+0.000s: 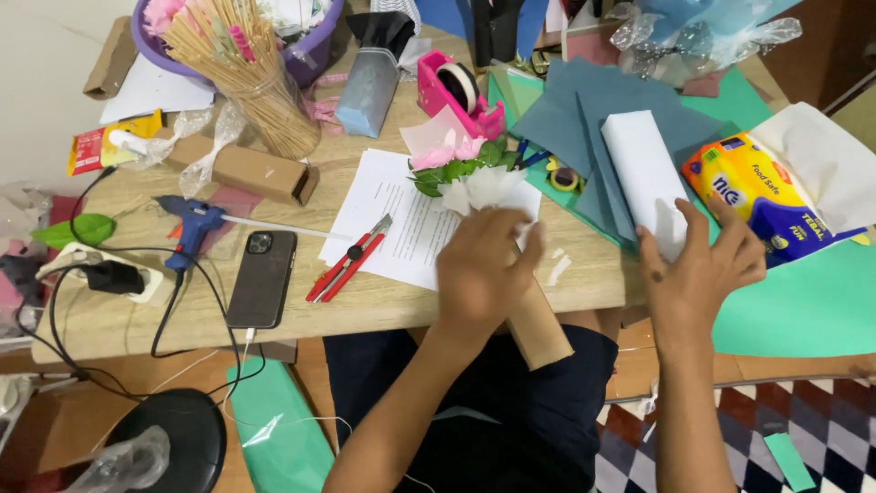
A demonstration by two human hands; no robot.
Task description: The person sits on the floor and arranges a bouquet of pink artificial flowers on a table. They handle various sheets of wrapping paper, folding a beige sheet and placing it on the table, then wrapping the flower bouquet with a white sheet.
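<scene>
My left hand [482, 269] is closed around a brown cardboard tube [540, 330] that slants down over the table's front edge; a white paper flower [486, 189] with green leaves [456, 171] sticks out above the fingers. My right hand [698, 269] grips the near end of a white folded tissue sheet [643, 173] lying on grey-blue paper [575, 114]. A yellow and blue tissue pack [762, 196] sits just right of that hand.
On the wooden table [128, 315] lie printed paper sheets [392, 219], a red cutter [347, 267], a black phone [263, 278], a blue glue gun [187, 228], a pink tape dispenser [456, 91], a jar of skewers [260, 87], a cardboard box [246, 171] and green paper [803, 306].
</scene>
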